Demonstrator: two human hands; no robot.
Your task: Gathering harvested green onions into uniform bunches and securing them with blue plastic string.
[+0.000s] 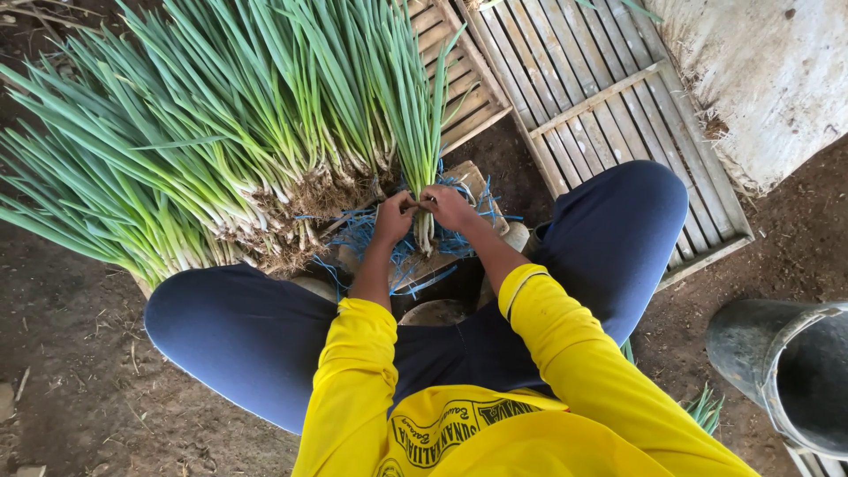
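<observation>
A slim bunch of green onions (422,124) stands upright between my knees, its white root ends low by my hands. My left hand (394,216) and my right hand (450,206) meet at the bunch's base, fingers closed around the stalks and what looks like a blue strip. Loose blue plastic strips (362,231) lie scattered on a small wooden board (468,181) underneath. I sit with yellow sleeves and dark blue trousers, knees spread wide.
A big heap of green onions (194,132) with muddy roots lies to the left. Slatted wooden crates (583,97) lie beyond and to the right. A dark bucket (786,362) stands at the lower right. A pale wall (768,71) fills the upper right. Ground is bare dirt.
</observation>
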